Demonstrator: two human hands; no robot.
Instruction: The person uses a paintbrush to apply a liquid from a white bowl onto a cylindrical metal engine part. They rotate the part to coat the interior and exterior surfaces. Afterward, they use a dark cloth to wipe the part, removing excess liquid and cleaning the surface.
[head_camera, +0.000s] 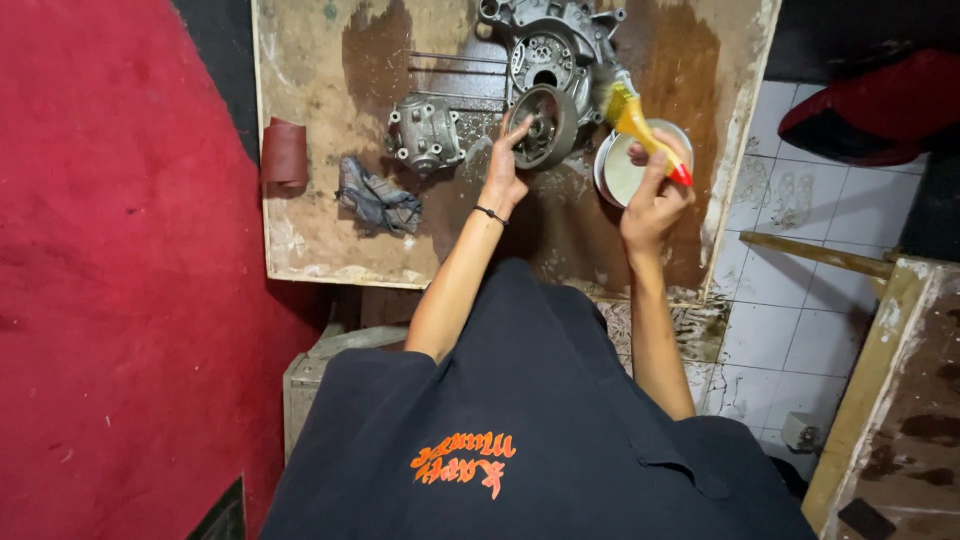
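Note:
My left hand (505, 170) grips the rim of a round metal flywheel (545, 125) that stands tilted on a stained wooden board (330, 60). My right hand (655, 195) holds a paintbrush with a yellow handle and red tip (640, 125); its bristles touch the engine casing (555, 45) beside the flywheel. A round white bowl (620, 175) lies just under the brush, partly hidden by my right hand.
A grey metal cylinder part (425, 133) and a crumpled grey rag (378, 200) lie left of the flywheel. A roll of reddish sandpaper (284, 153) hangs at the board's left edge. Red wall at left, white floor tiles at right, a wooden bench (890, 400) at lower right.

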